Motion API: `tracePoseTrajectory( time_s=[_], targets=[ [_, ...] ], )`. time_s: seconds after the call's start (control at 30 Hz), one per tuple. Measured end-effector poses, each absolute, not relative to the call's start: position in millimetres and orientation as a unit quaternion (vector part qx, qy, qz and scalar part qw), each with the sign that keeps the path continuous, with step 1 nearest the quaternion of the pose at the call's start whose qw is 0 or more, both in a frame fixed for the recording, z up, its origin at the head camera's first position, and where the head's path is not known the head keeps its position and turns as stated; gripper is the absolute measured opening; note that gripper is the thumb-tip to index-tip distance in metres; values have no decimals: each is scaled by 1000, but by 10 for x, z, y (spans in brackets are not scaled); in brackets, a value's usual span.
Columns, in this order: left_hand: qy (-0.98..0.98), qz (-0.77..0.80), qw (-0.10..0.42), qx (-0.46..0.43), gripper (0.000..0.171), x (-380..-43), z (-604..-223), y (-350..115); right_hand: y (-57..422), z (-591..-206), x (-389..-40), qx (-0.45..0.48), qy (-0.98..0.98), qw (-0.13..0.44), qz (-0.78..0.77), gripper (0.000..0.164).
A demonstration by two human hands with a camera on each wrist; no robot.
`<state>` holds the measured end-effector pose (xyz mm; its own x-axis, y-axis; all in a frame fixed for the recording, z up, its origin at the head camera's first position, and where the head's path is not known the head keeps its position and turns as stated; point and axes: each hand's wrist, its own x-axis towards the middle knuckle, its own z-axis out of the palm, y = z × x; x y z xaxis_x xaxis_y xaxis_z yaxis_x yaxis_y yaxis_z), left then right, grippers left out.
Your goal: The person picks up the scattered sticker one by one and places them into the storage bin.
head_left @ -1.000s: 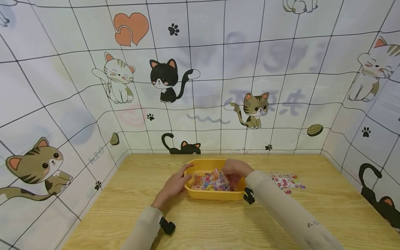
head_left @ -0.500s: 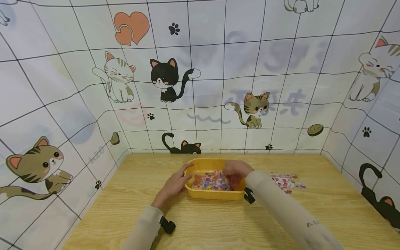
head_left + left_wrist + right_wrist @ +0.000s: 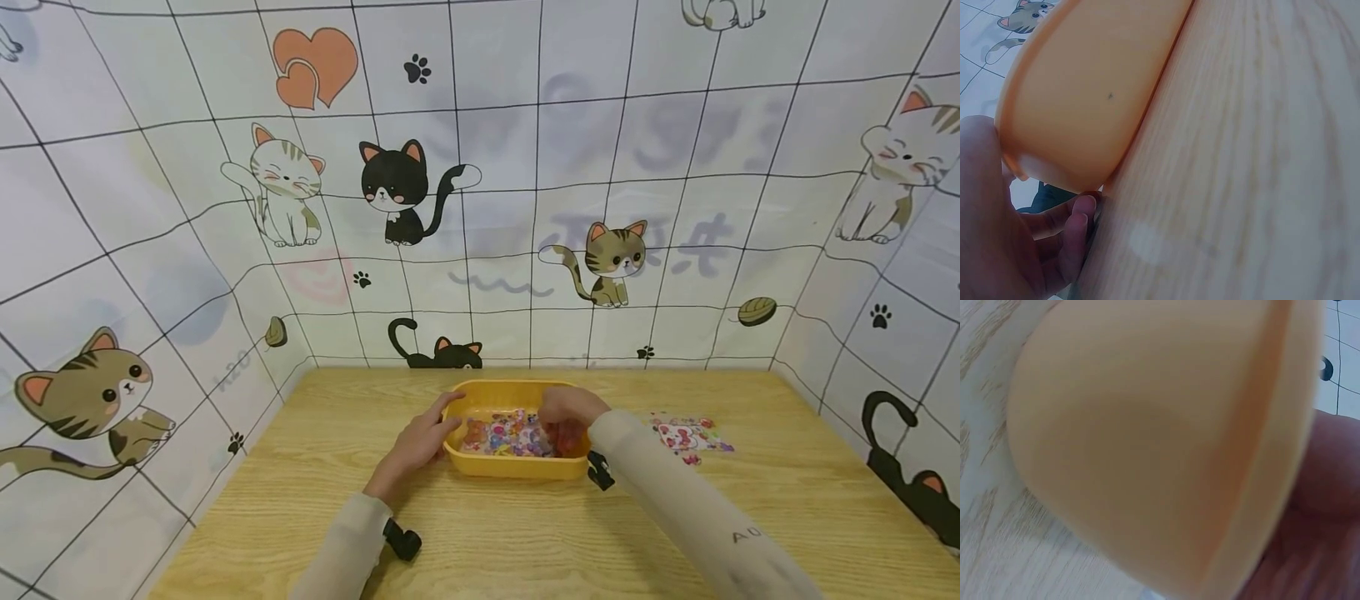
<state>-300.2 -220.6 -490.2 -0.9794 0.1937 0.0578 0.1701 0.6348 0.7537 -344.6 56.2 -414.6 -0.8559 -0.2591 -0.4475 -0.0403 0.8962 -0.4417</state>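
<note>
A yellow plastic tub [image 3: 516,472] stands on the table, with small colourful cartoon-printed pieces, perhaps stickers, [image 3: 504,435] spread over its floor. My left hand [image 3: 420,437] grips the tub's left end; in the left wrist view, its thumb lies on the rim and the other fingers curl by the outer wall. My right hand [image 3: 570,408] reaches over the right end into the tub, knuckles up and fingers bent downward. Its fingertips are hidden, and a reddish patch shows under it. The tub's wall [image 3: 1135,444] covers most of the right wrist view.
A cartoon-printed piece in pink and red [image 3: 686,437] lies flat on the wooden table [image 3: 525,542], right of the tub. Behind and at both sides hangs a white gridded sheet with cat drawings [image 3: 495,208].
My right hand has shifted slightly right inside the tub, and more of the reddish patch shows beneath it. The left hand and the tub keep their places.
</note>
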Motion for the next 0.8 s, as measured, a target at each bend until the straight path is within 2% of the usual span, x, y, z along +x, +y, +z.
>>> tracePoseTrajectory(
  time_s=[0.27,0.5,0.8],
  targets=[
    [903,417,20,104,48,-3005,-4910,-2211,568,-4101,-3453,-69,948,221,-219,29],
    [899,426,19,102,48,-3014,-4930,-2214,698,-3945,-3413,-139,920,202,-304,37],
    [899,426,15,97,48,-3006,-4916,-2214,1058,-3696,-3267,-180,877,164,-414,31]
  ],
)
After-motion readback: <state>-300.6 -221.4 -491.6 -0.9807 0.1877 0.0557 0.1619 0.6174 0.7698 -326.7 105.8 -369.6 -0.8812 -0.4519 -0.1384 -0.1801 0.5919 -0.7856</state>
